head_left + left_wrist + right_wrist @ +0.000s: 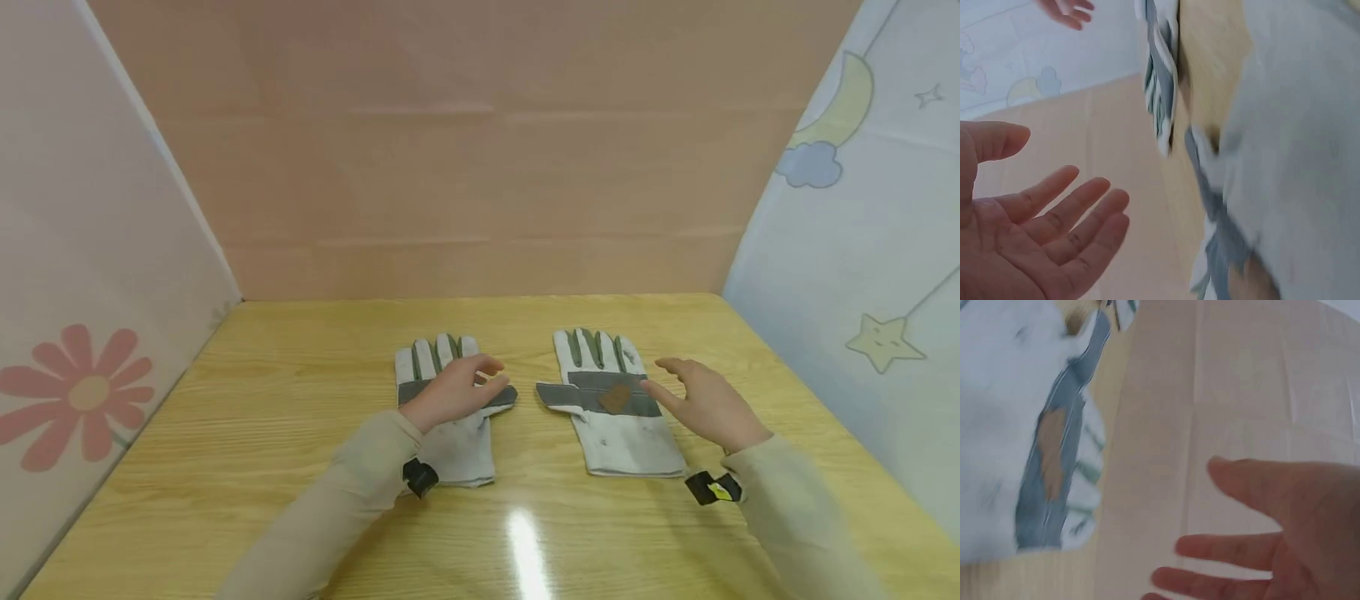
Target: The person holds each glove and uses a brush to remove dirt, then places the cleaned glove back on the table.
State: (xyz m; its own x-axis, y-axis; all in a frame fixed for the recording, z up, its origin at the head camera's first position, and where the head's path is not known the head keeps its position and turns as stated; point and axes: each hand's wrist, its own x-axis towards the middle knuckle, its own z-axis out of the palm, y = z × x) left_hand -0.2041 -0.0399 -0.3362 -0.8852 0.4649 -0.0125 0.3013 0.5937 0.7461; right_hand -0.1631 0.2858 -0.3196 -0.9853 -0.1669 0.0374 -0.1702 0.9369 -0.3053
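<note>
Two white work gloves with grey bands and green strips between the fingers lie flat on the table, fingers pointing away, thumbs toward each other. Over the left glove (453, 450) hovers my left hand (456, 390), covering part of its grey band; in the left wrist view its fingers (1088, 209) are relaxed and hold nothing. The right glove (630, 442) bears a brown patch (616, 399) on its band. My right hand (708, 406) is at that glove's right edge, thumb toward it, with spread fingers (1222, 550) and nothing held.
The wooden table (262, 433) reaches back to a plain pinkish-brown wall (480, 192). A panel with a pink flower (90, 394) stands on the left, and one with a moon and a star (885, 342) on the right. Both sleeved wrists carry small black devices.
</note>
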